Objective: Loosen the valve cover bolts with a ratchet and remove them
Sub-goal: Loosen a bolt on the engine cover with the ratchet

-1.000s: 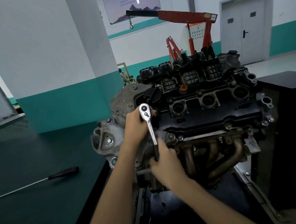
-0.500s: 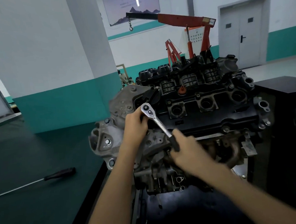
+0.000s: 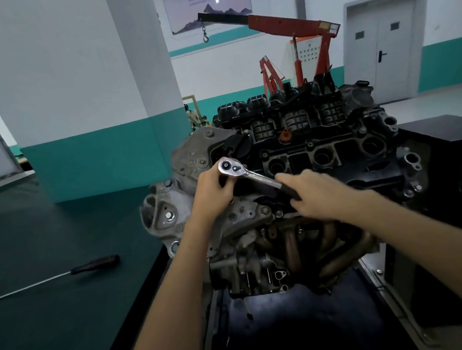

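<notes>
A dark green workbench top (image 3: 57, 323) fills the left side, and the one thing lying on it is a long screwdriver (image 3: 94, 264), flat on the surface, its dark handle pointing toward the bench's right edge and its thin steel shaft running off toward the left border. Just beside that edge, the engine (image 3: 256, 241) stands over a dark, tray-like stand base (image 3: 303, 323) with a pale metal rim along its right side; how the engine is fixed to it cannot be made out. A black cabinet top (image 3: 440, 133) sits to the right of the engine.
</notes>
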The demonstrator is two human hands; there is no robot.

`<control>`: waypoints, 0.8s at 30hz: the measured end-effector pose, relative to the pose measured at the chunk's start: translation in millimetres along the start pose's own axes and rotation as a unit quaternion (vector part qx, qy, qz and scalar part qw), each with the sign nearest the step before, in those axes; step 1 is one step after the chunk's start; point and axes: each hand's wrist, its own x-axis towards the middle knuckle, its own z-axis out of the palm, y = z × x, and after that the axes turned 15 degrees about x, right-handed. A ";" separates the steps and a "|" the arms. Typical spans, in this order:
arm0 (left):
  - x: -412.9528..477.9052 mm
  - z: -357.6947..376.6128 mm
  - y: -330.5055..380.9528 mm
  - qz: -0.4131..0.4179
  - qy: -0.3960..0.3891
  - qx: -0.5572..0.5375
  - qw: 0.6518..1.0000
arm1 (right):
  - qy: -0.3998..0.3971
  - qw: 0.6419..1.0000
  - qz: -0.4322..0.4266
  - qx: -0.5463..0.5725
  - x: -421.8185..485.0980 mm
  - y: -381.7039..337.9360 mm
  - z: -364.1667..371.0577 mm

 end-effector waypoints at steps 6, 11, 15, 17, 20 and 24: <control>-0.5 3.3 -0.7 -0.045 0.014 0.045 0.998 | 0.079 0.997 0.013 0.005 -11.6 -6.6 17.2; 2.5 6.0 -4.0 -0.053 0.004 0.033 0.998 | 0.131 0.934 0.112 0.312 -26.4 -81.9 107.0; -0.3 4.5 -1.4 -0.057 0.016 0.006 0.998 | 0.145 0.916 0.130 0.352 -19.4 -95.2 121.8; -1.2 2.9 -1.2 -0.047 0.013 0.003 0.999 | 0.108 0.938 0.114 0.310 -23.4 -73.4 104.5; 0.5 1.0 -1.7 -0.001 0.001 -0.001 1.000 | 0.043 0.968 0.061 0.238 -23.1 -32.1 57.2; 1.4 0.1 -1.7 -0.006 0.005 0.032 0.999 | 0.002 1.000 0.008 0.025 2.1 5.3 -9.3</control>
